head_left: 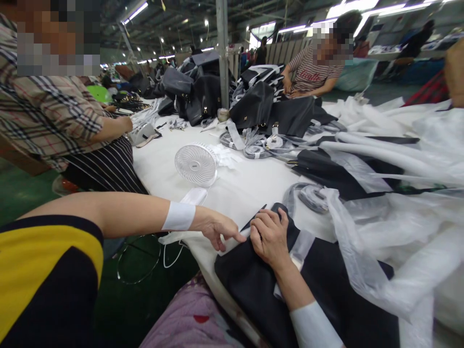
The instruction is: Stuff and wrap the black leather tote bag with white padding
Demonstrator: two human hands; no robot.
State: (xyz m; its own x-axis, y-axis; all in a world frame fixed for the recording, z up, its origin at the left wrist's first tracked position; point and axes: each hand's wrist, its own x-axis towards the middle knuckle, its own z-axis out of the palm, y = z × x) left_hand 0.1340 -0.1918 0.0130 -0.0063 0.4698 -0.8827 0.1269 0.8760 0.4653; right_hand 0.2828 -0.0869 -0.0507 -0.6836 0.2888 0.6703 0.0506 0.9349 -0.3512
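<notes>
Left hand (219, 231) pinching white paper (232, 241), right hand (270, 237) curled, pressing black bag (253, 285) beneath

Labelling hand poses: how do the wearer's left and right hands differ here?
The left hand reaches in from the side, fingers stretched, pinching white paper; the right hand is curled, knuckles up, pressing on the black bag. The left wrist has a narrow white band; the right forearm has a longer white sleeve. Both meet at the bag's edge.
</notes>
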